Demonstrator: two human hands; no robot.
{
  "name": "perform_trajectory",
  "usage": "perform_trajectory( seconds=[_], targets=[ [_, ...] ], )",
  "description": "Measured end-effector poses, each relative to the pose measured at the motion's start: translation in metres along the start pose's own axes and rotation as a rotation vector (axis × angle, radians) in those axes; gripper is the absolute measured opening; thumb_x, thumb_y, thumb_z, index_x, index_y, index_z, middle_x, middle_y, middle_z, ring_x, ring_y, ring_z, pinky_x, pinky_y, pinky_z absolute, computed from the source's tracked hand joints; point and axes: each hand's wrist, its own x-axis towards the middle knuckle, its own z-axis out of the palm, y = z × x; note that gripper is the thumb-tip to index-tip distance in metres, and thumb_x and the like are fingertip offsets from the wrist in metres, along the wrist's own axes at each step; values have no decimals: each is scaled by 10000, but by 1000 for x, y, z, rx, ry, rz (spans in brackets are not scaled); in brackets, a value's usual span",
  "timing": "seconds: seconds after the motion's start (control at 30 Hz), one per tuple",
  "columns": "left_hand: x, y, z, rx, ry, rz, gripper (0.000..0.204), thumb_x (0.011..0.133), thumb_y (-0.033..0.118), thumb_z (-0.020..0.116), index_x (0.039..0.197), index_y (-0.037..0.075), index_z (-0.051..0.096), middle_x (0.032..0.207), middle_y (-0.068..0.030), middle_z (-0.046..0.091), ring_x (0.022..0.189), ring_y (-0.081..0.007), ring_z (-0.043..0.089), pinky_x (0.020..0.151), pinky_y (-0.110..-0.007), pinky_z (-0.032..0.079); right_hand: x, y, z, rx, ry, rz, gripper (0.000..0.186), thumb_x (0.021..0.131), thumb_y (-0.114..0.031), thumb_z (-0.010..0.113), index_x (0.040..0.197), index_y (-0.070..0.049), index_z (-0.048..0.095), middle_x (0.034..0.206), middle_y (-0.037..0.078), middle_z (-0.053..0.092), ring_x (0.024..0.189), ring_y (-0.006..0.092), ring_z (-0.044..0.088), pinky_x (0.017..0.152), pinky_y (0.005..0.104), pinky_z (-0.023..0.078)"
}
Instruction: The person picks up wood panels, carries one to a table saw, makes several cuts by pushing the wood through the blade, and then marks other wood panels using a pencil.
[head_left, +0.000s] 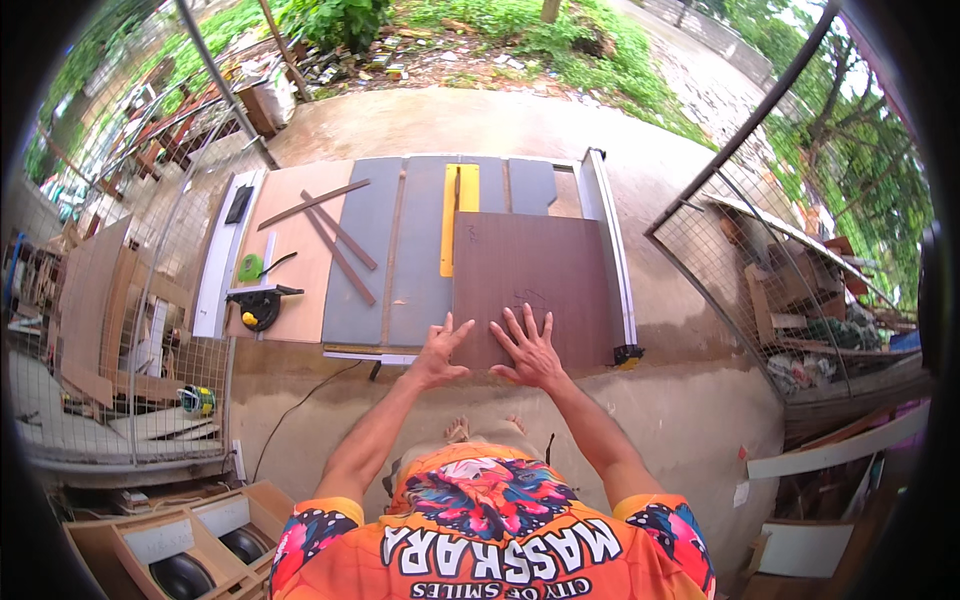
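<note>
A dark brown rectangular board [530, 260] lies flat on the grey top of a table saw [370, 225], its right side along the long white fence [608, 240]. My right hand [527, 348] rests palm down on the board's near part, fingers spread. At the near left corner, my left hand [440, 352] is open with fingers apart, by the board's left edge. The yellow insert plate [449, 220] with its slot runs along that edge, partly covered by the board. Pencil-like marks show on the board.
Thin brown strips [340, 245] lie crossed left of the plate. Beside them are a green tape measure [250, 267], a black mitre gauge [262, 308] and a dark flat object [239, 204]. A cord [290, 408] trails on the floor. Mesh gates [720, 230] and scrap wood flank both sides.
</note>
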Motion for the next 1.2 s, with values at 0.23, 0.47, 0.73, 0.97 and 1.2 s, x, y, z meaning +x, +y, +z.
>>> perform_trajectory(
  seconds=[0.23, 0.47, 0.73, 0.97, 1.2],
  targets=[
    [4, 0, -3, -41, -4, 13, 1192, 581, 177, 948, 1620, 247, 368, 1587, -393, 311, 1226, -398, 475, 1127, -434, 393, 1, 4, 3, -9, 64, -17, 949, 868, -793, 522, 1625, -252, 333, 1701, 145, 237, 1552, 501, 148, 1114, 843, 108],
    [7, 0, -4, -31, 21, 28, 1203, 554, 177, 955, 1613, 234, 387, 1588, -387, 317, 1212, -392, 482, 1121, -431, 397, 4, 4, 1, -33, 58, 1, 949, 865, -804, 519, 1623, -262, 337, 1698, 139, 248, 1551, 492, 164, 1111, 841, 135],
    [11, -7, -4, 16, 6, 10, 1200, 568, 238, 972, 1613, 222, 382, 1607, -353, 318, 1324, -408, 451, 1163, -447, 352, 9, 8, -3, -57, 41, -18, 959, 852, -789, 558, 1615, -246, 352, 1686, 146, 278, 1538, 492, 210, 1097, 850, 158],
    [14, -13, -2, 9, 8, -34, 1226, 584, 295, 976, 1621, 140, 342, 1620, -318, 330, 1400, -430, 423, 1185, -467, 327, 15, 11, -1, -48, 33, -17, 957, 840, -787, 577, 1602, -245, 375, 1677, 143, 293, 1540, 487, 199, 1095, 852, 152],
    [14, -7, -4, 41, 104, -31, 1257, 549, 275, 977, 1618, 123, 333, 1655, -273, 282, 1381, -426, 426, 1187, -471, 365, 18, 15, -1, -43, 35, -15, 951, 845, -785, 572, 1601, -241, 380, 1677, 142, 294, 1540, 488, 197, 1096, 851, 149]
  ],
)
